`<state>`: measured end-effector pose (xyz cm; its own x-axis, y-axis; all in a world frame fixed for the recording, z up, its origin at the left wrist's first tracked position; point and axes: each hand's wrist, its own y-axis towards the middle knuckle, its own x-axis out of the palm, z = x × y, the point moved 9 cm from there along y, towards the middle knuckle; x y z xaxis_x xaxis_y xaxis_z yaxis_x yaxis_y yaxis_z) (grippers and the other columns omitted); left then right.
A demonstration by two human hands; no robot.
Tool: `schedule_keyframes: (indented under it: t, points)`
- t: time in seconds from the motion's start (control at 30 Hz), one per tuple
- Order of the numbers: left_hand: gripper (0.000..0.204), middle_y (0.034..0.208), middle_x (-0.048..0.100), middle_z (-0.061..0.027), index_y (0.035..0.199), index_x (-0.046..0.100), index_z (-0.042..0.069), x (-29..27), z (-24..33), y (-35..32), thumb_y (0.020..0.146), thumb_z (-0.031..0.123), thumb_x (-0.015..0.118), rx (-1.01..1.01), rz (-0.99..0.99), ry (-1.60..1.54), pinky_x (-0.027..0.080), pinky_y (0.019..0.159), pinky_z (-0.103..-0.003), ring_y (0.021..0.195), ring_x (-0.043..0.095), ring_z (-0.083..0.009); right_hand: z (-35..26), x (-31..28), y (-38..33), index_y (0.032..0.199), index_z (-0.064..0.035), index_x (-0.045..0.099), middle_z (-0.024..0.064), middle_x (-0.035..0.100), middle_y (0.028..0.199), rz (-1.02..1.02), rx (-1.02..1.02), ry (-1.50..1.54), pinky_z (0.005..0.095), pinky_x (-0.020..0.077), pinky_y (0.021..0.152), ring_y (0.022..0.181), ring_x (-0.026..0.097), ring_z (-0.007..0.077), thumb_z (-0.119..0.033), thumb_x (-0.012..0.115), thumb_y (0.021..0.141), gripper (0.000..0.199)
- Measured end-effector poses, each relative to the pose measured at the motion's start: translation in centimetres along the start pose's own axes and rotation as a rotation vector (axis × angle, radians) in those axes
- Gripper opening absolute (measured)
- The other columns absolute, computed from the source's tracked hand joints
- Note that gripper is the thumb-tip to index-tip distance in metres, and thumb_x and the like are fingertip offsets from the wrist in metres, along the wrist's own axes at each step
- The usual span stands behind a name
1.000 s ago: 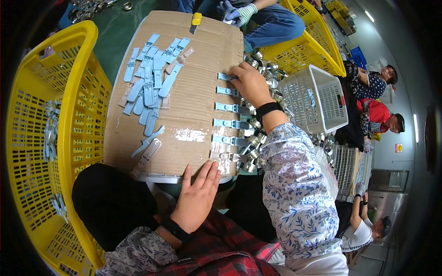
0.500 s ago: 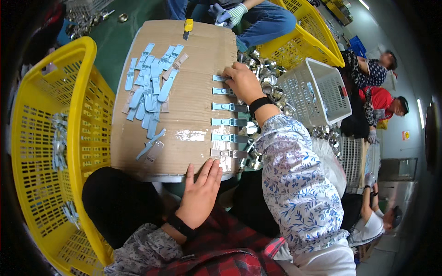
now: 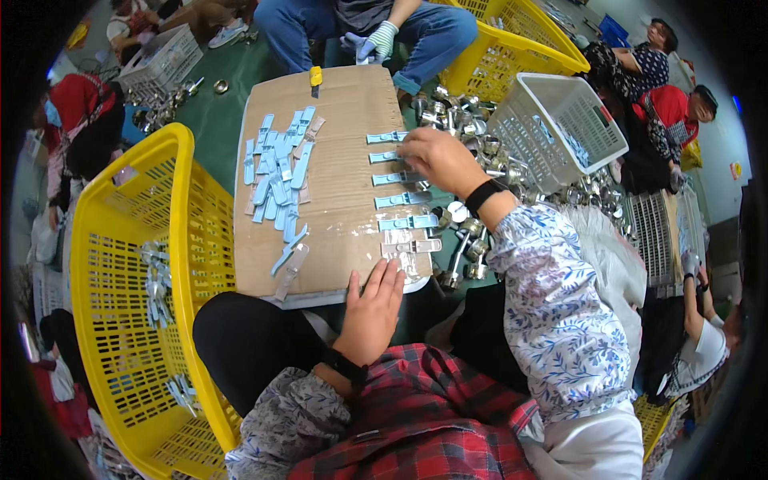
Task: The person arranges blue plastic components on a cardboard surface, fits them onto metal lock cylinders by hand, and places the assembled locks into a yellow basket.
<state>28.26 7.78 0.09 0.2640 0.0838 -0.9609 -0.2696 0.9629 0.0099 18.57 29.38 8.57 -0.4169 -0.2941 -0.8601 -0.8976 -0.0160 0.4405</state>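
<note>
My right hand (image 3: 436, 160) reaches out over the right edge of the cardboard sheet (image 3: 344, 104); fingers curled down together onto the row of light blue strips (image 3: 404, 199) laid out along that edge, touching the upper ones; whether it actually pinches a strip I cannot tell, the fingertips are hidden under the hand; black band on that wrist, floral sleeve behind it. My left hand (image 3: 372, 308) lies flat at the near edge of the cardboard, fingers spread and open, holding nothing, just pressing on the board near the lowest, clear strip (image 3: 412, 247); black band on this wrist too, plaid sleeve. The row of strips runs near to far down the right side of the board, each lying crosswise, apart from one another; a loose pile of blue strips (image 3: 280, 180) sits on the left part of the board, well apart from both hands; a small yellow cutter (image 3: 316, 77) at the far edge. Just right of the board, a heap of metal fittings (image 3: 472, 168) on the green floor; a white basket (image 3: 560, 120) beyond it; a yellow crate (image 3: 112, 240) to the left; a gloved person's hand (image 3: 376, 40) across the board.
</note>
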Motion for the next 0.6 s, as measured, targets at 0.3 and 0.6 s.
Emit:
schedule_keyframes:
  t: [0.3, 0.6]
  points:
    - [0.087, 0.156, 0.031, -0.0143, 0.149, 0.035, 0.004, 0.0, 0.3, 0.2, 0.075, 0.026, 0.077, 0.021, -0.078, 0.036, 0.025, 0.114, -0.059, 0.147, 0.025, -0.0307, -3.4, 1.8, -5.2, 0.095, -0.0058, 0.071, 0.0083, 0.067, 0.098, -0.051, -0.09, 0.027, 0.0411, 0.0514, 0.083, 0.094, 0.064, 0.03, -0.012, 0.065, 0.082, 0.016]
    - [0.084, 0.157, 0.031, -0.0147, 0.148, 0.034, 0.005, -0.4, 0.3, -0.1, 0.078, 0.022, 0.075, 0.002, -0.073, 0.009, 0.025, 0.113, -0.06, 0.147, 0.025, -0.0312, 6.7, -1.9, -13.7, 0.109, -0.0029, 0.067, 0.0191, 0.069, 0.103, 0.322, 0.695, 0.26, 0.0442, 0.0505, 0.088, 0.097, 0.064, 0.0386, -0.019, 0.058, 0.09, 0.027]
